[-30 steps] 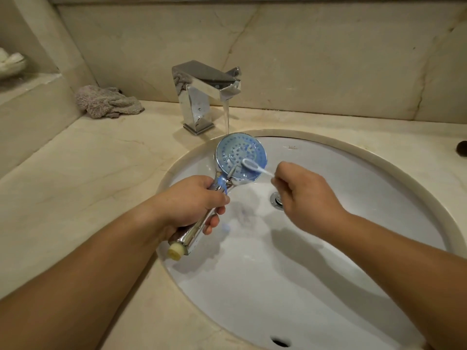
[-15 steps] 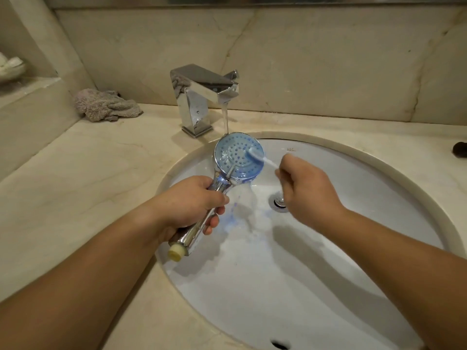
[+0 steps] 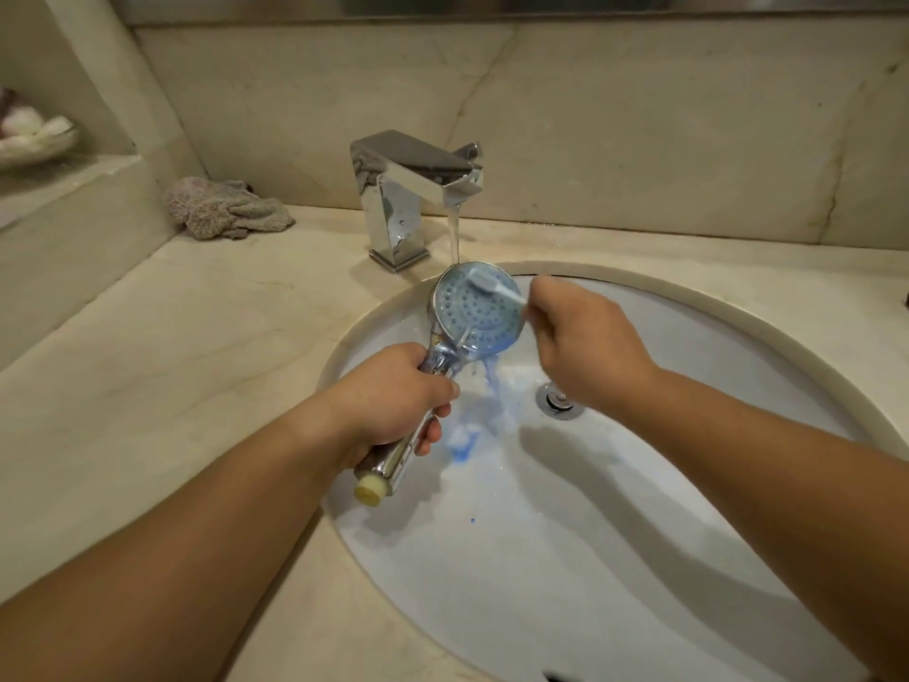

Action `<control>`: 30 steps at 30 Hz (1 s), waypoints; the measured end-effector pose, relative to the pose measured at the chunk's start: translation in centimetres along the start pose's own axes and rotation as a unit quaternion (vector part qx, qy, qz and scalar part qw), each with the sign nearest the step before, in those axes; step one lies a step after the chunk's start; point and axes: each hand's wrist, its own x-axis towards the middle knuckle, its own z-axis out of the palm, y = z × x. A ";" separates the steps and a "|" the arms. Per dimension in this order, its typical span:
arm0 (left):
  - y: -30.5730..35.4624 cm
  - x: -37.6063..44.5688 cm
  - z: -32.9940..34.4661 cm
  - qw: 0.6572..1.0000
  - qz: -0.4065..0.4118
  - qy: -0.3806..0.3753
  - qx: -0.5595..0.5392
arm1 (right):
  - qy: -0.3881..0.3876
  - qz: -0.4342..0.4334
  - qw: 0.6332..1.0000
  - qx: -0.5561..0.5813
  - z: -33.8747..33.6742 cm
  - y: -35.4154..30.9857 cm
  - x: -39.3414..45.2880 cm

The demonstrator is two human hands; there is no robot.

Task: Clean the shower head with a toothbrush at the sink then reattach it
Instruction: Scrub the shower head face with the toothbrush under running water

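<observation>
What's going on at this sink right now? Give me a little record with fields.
left hand: grips shower head by its chrome handle
right hand: holds toothbrush, bristles on the blue face's upper edge
faucet: running, stream hits the head's top
sink: blue-tinted water running down the basin
countertop: crumpled cloth by the wall

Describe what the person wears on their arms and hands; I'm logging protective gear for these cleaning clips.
No gear shows. The left hand and right hand are bare, with no gloves, and no rings or watch show. Both forearms are uncovered right to the frame's edge, with no sleeve, cuff or band in view. The right hand is slightly motion-blurred, so small details there cannot be told.
</observation>
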 end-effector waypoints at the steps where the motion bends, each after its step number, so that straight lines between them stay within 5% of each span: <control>1: -0.1 0.2 -0.1 1.000 0.001 0.005 0.010 | -0.015 -0.027 0.999 -0.011 0.3 -0.2 -0.1; 6: -0.4 0.7 -0.2 0.999 0.012 0.023 0.042 | 0.012 -0.004 1.000 -0.012 0.5 0.4 0.0; 9: -0.4 1.0 -0.2 0.999 0.011 0.023 0.039 | 0.000 -0.098 0.994 -0.053 0.7 -0.4 -0.9; 12: -0.4 1.1 -0.3 0.999 0.019 0.030 0.022 | 0.007 -0.063 0.997 -0.046 0.7 -0.3 -0.7; 16: -0.2 1.0 -0.4 0.999 0.024 0.038 0.019 | 0.007 -0.145 0.986 -0.078 0.8 -0.4 -0.7; 24: 1.3 0.5 0.2 0.996 0.035 0.011 -0.077 | 0.028 -0.097 0.992 -0.079 0.3 -1.0 0.3; 30: 3.6 1.1 0.0 0.988 -0.033 -0.021 -0.152 | 0.010 -0.043 0.994 -0.097 -0.4 -0.2 0.6</control>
